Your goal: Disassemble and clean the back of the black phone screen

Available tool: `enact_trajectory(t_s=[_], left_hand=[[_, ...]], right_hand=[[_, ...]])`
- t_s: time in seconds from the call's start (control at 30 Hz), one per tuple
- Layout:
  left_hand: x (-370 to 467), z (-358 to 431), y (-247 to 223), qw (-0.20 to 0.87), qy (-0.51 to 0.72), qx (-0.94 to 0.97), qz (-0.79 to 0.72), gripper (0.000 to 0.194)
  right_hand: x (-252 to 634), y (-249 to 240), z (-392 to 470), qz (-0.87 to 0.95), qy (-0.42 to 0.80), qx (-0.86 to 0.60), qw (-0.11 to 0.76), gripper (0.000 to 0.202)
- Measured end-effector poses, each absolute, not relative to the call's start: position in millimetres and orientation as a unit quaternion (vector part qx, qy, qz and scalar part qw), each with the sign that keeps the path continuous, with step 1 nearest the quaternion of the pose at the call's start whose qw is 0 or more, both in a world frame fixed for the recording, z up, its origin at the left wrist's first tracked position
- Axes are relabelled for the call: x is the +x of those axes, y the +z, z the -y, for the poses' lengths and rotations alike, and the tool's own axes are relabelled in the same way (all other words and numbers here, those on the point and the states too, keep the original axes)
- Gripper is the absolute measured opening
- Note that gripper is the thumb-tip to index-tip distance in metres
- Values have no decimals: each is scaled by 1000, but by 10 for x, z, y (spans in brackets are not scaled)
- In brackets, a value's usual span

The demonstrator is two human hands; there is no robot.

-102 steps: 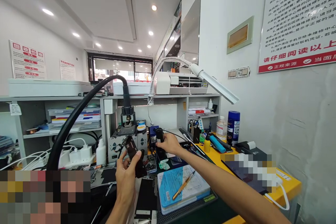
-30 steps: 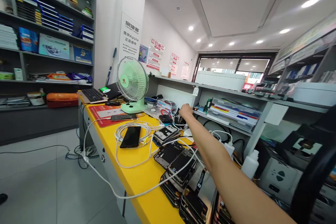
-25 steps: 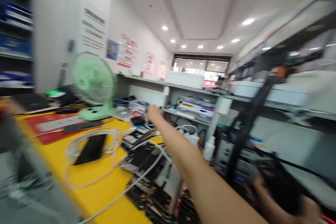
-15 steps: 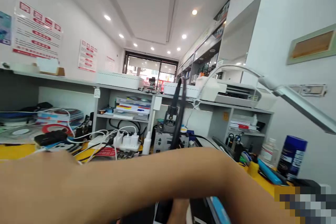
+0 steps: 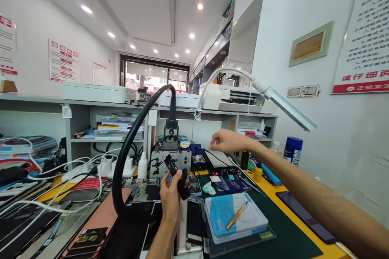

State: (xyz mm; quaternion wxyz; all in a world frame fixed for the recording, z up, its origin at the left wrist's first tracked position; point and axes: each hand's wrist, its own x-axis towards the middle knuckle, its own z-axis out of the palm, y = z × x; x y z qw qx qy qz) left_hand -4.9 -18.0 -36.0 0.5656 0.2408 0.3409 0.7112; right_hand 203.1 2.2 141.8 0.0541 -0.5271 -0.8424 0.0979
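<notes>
The left hand [image 5: 170,194] is raised over the near part of the surface [image 5: 279,226], its fingers clamped on a small dark part [image 5: 177,176]. The part is slim and tilted, its long axis running from upper left to lower right, with the upper end sticking out above the fingers toward the grey station [image 5: 170,158] just behind it. What the part is exactly cannot be told.

The right hand [image 5: 226,141] hangs in the air right of the station and above the flat black box [image 5: 219,162], touching nothing. Its fingers are drawn loosely together and pinched, with nothing seen between them.

From the right hand, the part lies down and to the left, near but apart; the left hand has it, so the left is by far the nearer. The part's free upper end faces away from the right hand.

A thick black hose [image 5: 133,137] arcs from the top of the station down to the left of the left hand. Right of that hand lies a blue case [image 5: 234,216] with a pencil [image 5: 235,217] on it.
</notes>
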Motion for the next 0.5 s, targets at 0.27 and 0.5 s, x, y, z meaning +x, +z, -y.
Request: enact_trajectory(t_s=[0.27,0.5], left_hand=[[-53,202,-345,559,717,256,-327,53],[-56,224,-327,532,731,269,-332,52]], right_hand=[[2300,769,-166,749,214,-627,14,31],[1802,605,-398,776,336,-515,141,30]])
